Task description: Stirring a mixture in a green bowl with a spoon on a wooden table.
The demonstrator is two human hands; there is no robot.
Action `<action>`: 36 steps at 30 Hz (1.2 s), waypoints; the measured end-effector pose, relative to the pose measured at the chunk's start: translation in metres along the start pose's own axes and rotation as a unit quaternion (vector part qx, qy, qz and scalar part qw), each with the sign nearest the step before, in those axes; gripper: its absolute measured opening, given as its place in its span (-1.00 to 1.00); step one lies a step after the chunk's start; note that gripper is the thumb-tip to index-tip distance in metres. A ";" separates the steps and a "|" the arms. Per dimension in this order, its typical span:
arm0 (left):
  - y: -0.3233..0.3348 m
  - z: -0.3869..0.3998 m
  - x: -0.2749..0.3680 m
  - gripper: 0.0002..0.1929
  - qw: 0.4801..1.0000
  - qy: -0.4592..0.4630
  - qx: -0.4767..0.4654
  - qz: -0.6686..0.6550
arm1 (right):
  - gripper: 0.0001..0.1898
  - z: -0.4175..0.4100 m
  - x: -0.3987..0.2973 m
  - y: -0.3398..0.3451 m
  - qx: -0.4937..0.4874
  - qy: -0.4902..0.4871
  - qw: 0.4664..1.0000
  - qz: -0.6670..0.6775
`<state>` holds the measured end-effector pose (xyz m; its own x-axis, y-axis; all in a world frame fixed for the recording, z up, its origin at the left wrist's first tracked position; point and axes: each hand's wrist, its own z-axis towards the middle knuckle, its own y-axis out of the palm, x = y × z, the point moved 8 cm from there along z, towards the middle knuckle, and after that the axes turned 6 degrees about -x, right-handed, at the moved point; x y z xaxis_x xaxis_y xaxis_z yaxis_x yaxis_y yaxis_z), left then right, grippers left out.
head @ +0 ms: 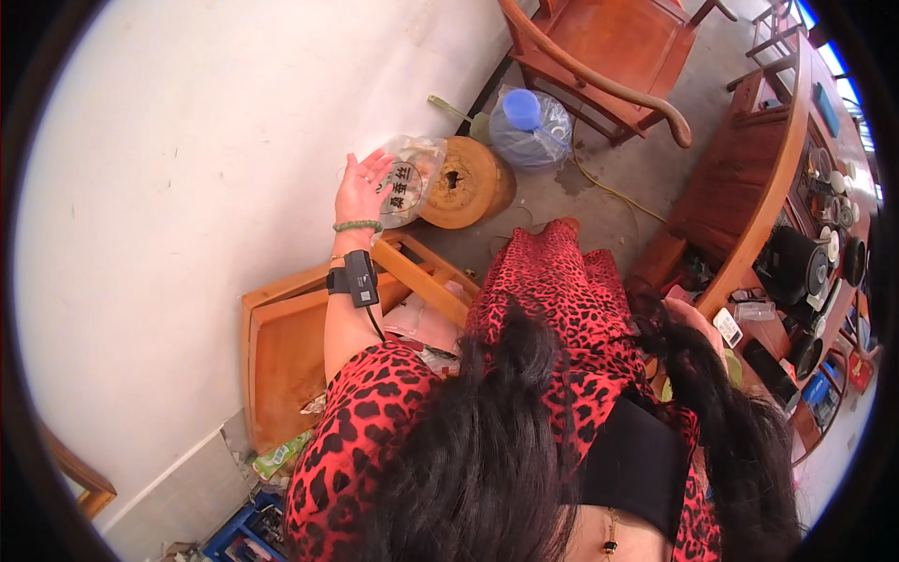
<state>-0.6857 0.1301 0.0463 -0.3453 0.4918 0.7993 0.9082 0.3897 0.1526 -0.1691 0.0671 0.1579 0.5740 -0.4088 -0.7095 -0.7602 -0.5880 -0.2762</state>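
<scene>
My left hand (362, 191) is raised near the white wall, palm turned up and fingers apart, with nothing in it. A green bead bracelet (357, 226) circles the wrist, and a black device (361, 278) with a cable is strapped to the forearm. Just beyond the fingers is a clear plastic bag (411, 179) bearing dark print, with crumpled contents. It overlaps the edge of a round wooden stump (467, 184); whether it rests on the stump is unclear. Long dark hair covers most of my right side. A strip of skin (695, 319) shows there, but my right hand cannot be made out.
A wooden cabinet or drawer frame (284, 365) leans below my left arm. A large bottle with a blue cap (522, 109) stands beside the stump, near a wooden armchair (618, 42). A yellow cable (611, 184) crosses the floor. At right, a wooden desk (765, 204) holds tea ware.
</scene>
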 end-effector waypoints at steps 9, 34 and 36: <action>0.081 -0.028 0.025 -0.53 0.978 0.036 -0.100 0.180 | -0.57 0.052 -0.113 0.006 0.098 -0.285 0.949 -0.094; 0.179 -0.105 0.056 -0.64 0.855 0.228 -0.293 0.362 | -0.86 0.081 -0.232 0.080 0.017 -0.521 0.830 -0.198; 0.179 -0.105 0.059 -0.63 0.848 0.235 -0.301 0.367 | -0.90 0.084 -0.227 0.080 0.016 -0.522 0.828 -0.204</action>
<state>-0.5184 0.1473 0.1814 0.3700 0.0096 0.9290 0.8425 -0.4249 -0.3312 -0.3858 0.1720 0.2421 0.2216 0.6558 -0.7217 -0.5857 -0.5022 -0.6362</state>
